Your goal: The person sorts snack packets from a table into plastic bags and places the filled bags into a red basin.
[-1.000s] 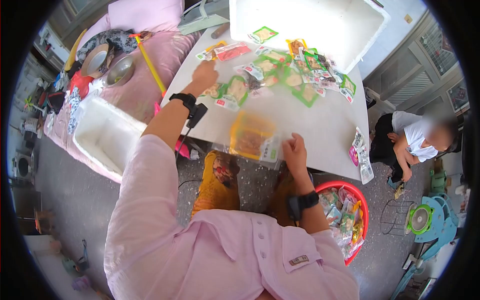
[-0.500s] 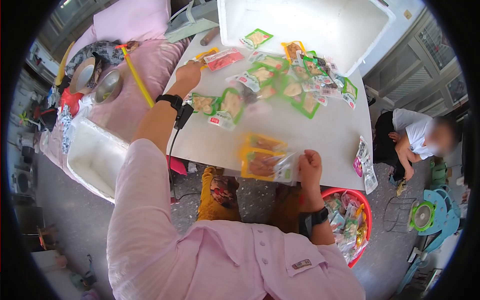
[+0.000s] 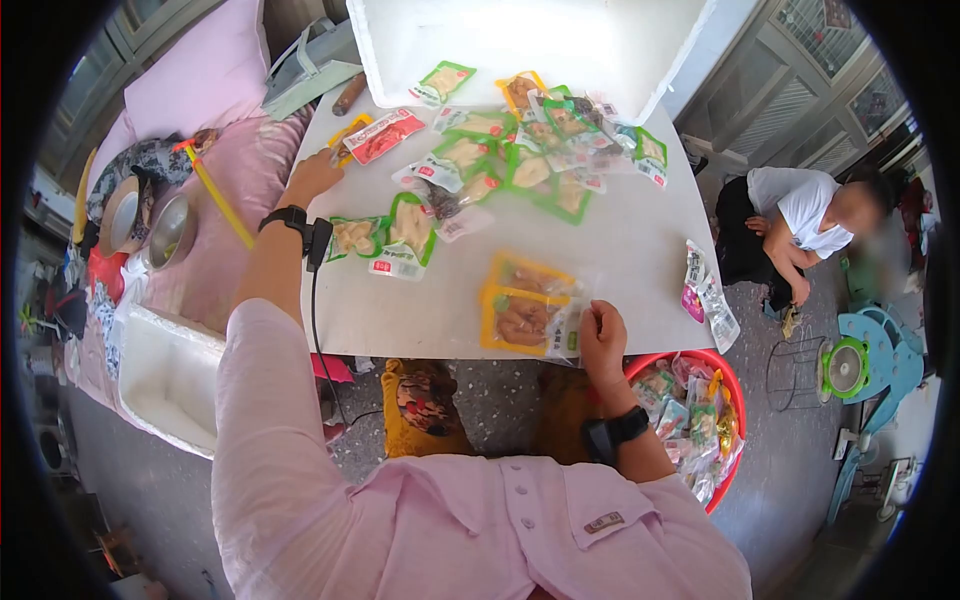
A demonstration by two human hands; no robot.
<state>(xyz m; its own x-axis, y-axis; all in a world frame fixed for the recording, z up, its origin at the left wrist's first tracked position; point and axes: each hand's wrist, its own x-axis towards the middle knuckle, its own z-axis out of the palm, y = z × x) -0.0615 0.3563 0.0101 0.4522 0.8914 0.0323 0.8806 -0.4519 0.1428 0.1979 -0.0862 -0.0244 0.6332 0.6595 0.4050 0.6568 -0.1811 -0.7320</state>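
Observation:
My left hand (image 3: 316, 174) reaches to the table's upper left edge, its fingers on a yellow-edged packet (image 3: 350, 135) beside a red-and-white packet (image 3: 384, 136). My right hand (image 3: 603, 338) is closed at the right end of a yellow-edged packet of brown food (image 3: 527, 318), near the table's front edge. A second yellow packet (image 3: 535, 272) lies partly under it. Two green-edged packets, one with pale pieces (image 3: 410, 224) and one beside it (image 3: 355, 237), lie between my hands. A pile of green-edged packets (image 3: 528, 168) spreads over the middle of the table.
A white foam box (image 3: 530, 50) stands at the table's far side. A red basket (image 3: 740, 400) of packets is at the lower right. Clear packets (image 3: 708, 298) lie by the right edge. Another person (image 3: 800, 215) crouches at the right. A second foam box (image 3: 170, 375) is at left.
The view has shifted, so the table sits further left. My right hand's packet has come down onto the table over the other yellow one. My left hand remains at the yellow-edged packet.

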